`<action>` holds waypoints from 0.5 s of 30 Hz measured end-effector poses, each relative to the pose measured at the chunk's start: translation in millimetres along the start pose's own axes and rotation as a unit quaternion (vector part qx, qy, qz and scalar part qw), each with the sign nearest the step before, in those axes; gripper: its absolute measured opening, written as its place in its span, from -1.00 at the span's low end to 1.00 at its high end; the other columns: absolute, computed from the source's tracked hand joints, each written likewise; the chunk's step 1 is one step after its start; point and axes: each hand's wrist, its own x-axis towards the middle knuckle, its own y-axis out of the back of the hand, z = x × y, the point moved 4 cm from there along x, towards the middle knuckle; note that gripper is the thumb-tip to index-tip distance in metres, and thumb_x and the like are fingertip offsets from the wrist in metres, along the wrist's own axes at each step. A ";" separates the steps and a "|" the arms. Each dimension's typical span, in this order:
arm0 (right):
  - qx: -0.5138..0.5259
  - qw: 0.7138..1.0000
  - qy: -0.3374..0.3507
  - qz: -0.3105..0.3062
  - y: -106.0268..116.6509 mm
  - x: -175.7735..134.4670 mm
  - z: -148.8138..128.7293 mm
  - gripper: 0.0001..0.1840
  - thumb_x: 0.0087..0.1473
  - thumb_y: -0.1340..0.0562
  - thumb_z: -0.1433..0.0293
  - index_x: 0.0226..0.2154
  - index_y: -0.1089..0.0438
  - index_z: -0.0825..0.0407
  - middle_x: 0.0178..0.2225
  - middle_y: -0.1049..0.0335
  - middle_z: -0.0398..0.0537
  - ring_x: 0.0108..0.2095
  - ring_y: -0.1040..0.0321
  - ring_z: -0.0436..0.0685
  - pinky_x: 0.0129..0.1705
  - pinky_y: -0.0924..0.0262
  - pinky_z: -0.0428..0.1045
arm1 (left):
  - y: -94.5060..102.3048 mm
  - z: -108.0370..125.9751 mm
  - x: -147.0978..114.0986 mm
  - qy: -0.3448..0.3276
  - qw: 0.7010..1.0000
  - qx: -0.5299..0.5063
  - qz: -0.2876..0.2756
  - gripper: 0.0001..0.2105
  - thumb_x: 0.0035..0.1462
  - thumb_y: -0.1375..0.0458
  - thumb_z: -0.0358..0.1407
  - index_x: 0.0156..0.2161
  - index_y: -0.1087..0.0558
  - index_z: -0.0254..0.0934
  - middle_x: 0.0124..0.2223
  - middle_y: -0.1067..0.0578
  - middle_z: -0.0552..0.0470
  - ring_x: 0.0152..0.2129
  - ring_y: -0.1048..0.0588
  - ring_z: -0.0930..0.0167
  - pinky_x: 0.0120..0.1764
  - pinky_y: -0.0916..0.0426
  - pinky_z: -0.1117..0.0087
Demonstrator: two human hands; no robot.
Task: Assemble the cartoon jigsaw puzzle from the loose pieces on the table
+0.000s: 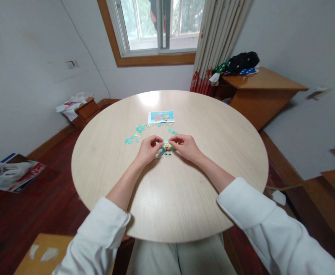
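A partly joined jigsaw puzzle with a yellow cartoon figure is at the middle of the round table. My left hand is closed in a pinch at its upper left side. From the other side, my right hand pinches the upper right part, thumb and forefinger together. The fingers hide some of the puzzle, and single pieces between them are too small to tell apart. Loose blue-green jigsaw pieces lie beyond my left hand. A few more loose pieces lie just past my right hand.
Behind the pieces lies a creased picture sheet with cartoon figures. A wooden cabinet with dark cloth on it stands at the back right, beside a curtain. Papers rest on a small wooden box at the left.
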 end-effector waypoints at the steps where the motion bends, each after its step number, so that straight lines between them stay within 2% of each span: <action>1: -0.002 1.000 0.001 0.001 0.0 0.1 0.1 -0.85 -0.04 -0.23 0.37 -0.47 -0.50 0.07 -0.47 -0.52 -0.05 -0.47 -0.35 0.04 -0.39 -0.21 -0.04 | 0.1 0.3 0.1 0.001 1.000 0.000 0.000 -0.93 -0.08 -0.17 -0.32 -0.44 -0.43 -0.29 -0.56 -0.34 0.15 -0.62 -0.20 0.52 -0.49 -0.14 0.45; 15: 0.007 1.000 0.007 -0.008 -1.0 0.8 0.9 -0.84 -0.02 -0.19 0.39 -0.46 -0.50 0.05 -0.45 -0.51 -0.07 -0.45 -0.36 0.03 -0.40 -0.19 -0.05 | 0.6 -3.3 0.4 0.013 1.000 -0.006 0.005 -0.96 -0.06 -0.16 -0.36 -0.45 -0.43 -0.29 -0.57 -0.33 0.15 -0.62 -0.21 0.51 -0.49 -0.12 0.44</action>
